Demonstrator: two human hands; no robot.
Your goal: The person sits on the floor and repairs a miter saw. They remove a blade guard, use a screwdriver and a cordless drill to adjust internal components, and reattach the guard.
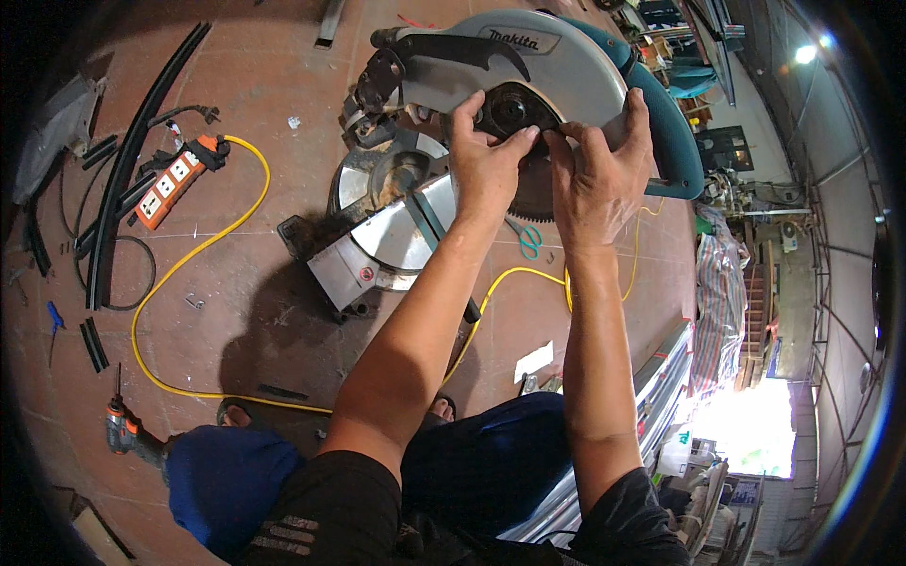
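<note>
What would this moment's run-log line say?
left hand: fingertips on black blade hub | right hand: resting against blade guard | miter saw: on floor

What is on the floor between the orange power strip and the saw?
In the head view, a loop of yellow cable lies on the red floor between the power strip and the saw.

The mitre saw (491, 104) has a matt grey metal blade guard (557, 66), a black plastic centre cover (510, 108) and a glossy teal plastic handle (675, 141). Its round turntable (396, 222) is bare, shiny metal. The floor (264, 302) is rough, dull red-brown, crossed by a smooth yellow rubbery cable (189, 259).
</note>
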